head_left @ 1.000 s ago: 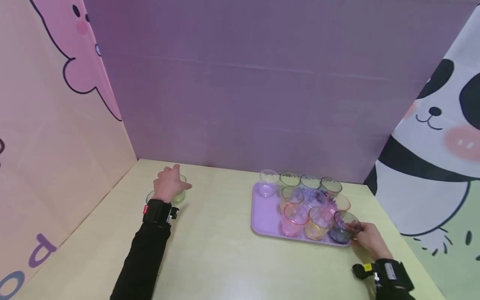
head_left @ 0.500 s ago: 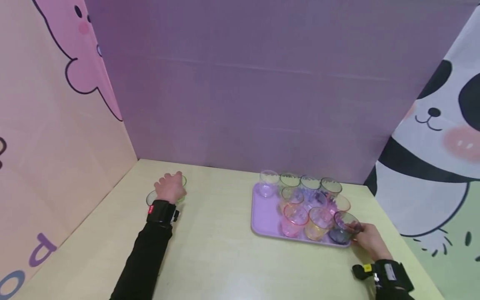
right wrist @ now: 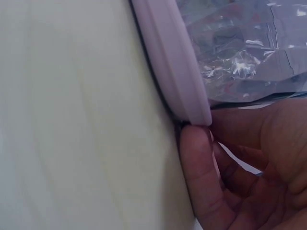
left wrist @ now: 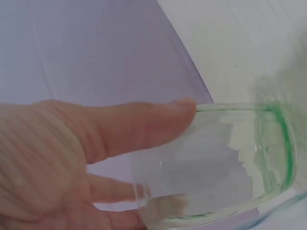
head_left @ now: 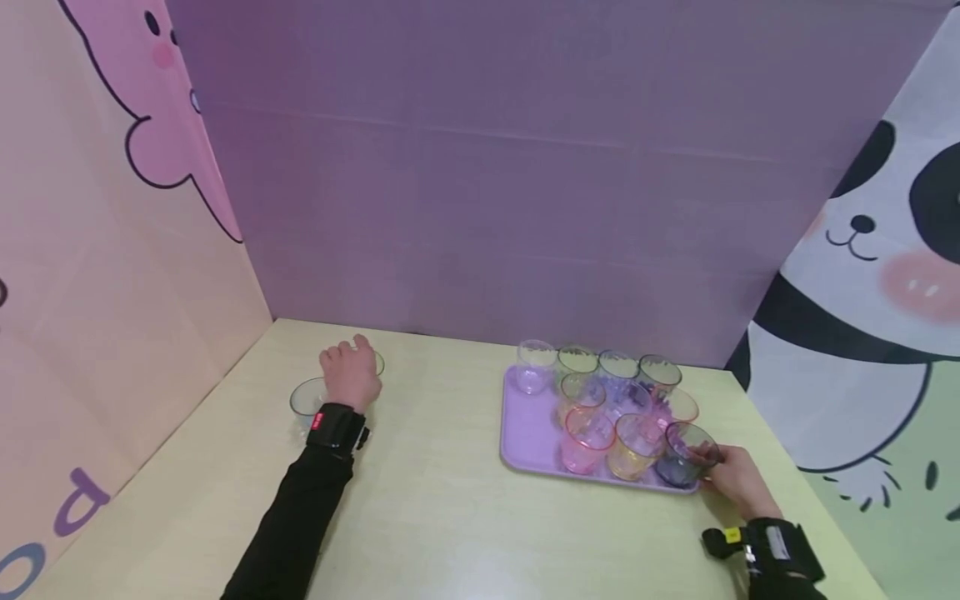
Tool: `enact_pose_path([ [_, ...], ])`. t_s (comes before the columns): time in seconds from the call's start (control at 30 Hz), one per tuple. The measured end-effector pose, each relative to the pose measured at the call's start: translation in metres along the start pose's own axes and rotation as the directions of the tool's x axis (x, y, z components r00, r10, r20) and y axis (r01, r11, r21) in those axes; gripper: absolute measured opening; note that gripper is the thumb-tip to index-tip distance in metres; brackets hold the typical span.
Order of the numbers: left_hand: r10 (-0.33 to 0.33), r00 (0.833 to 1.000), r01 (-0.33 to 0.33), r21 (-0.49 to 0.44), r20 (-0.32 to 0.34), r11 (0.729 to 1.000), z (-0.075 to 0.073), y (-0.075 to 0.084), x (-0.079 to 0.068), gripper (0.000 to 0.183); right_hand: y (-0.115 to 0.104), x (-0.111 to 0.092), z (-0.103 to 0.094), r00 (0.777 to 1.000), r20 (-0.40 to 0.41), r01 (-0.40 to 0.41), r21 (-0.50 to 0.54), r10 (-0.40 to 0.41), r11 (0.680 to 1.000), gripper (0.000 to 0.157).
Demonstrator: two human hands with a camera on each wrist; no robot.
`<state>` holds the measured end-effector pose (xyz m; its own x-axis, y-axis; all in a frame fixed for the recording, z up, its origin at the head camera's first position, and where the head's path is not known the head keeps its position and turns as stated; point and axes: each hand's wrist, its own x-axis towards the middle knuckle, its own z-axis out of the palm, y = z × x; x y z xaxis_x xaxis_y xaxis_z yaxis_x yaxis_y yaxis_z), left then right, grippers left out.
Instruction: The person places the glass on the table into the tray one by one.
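In the head view my left hand (head_left: 351, 373) is at the table's far left, over a clear cup (left wrist: 211, 163) with a green rim. The left wrist view shows the thumb along one side of this cup and fingers on the opposite side. A second clear cup (head_left: 307, 398) stands just left of that hand. My right hand (head_left: 742, 482) is at the near right corner of a purple tray (head_left: 525, 433), its fingers pinching the tray's rim at the corner in the right wrist view. A dark grey cup (head_left: 686, 457) sits right beside these fingers.
Several coloured see-through cups crowd the tray's middle and right, among them a pink cup (head_left: 587, 446) and a yellow cup (head_left: 633, 450). A lilac cup (head_left: 535, 371) stands at its far left corner. A purple wall panel (head_left: 465, 208) rises behind the table.
My left hand has gone from spread fingers to a grip round the green-rimmed cup and shifted slightly right, uncovering more of the second cup. The right hand and tray have stayed put.
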<state>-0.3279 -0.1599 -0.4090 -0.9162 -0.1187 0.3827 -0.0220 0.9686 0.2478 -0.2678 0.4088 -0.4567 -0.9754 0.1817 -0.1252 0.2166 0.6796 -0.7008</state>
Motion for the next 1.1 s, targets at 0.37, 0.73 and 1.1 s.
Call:
enact_pose_path([
  [0.37,0.05,0.994,-0.053,-0.027,-0.1,0.998,0.012,0.012,0.001,0.04,0.001,-0.001,0.002,1.0,-0.012,0.004,0.007,-0.004,1.0,0.038],
  [0.73,0.008,0.996,-0.039,-0.34,-0.093,0.939,0.008,0.041,0.004,0.083,-0.003,0.001,-0.001,1.0,-0.001,0.014,0.003,-0.014,1.0,0.041],
  [1.1,0.063,0.998,-0.069,-0.541,-0.03,0.838,0.016,0.071,-0.005,0.082,0.001,0.001,0.0,1.0,-0.007,0.013,0.015,-0.013,1.0,0.041],
])
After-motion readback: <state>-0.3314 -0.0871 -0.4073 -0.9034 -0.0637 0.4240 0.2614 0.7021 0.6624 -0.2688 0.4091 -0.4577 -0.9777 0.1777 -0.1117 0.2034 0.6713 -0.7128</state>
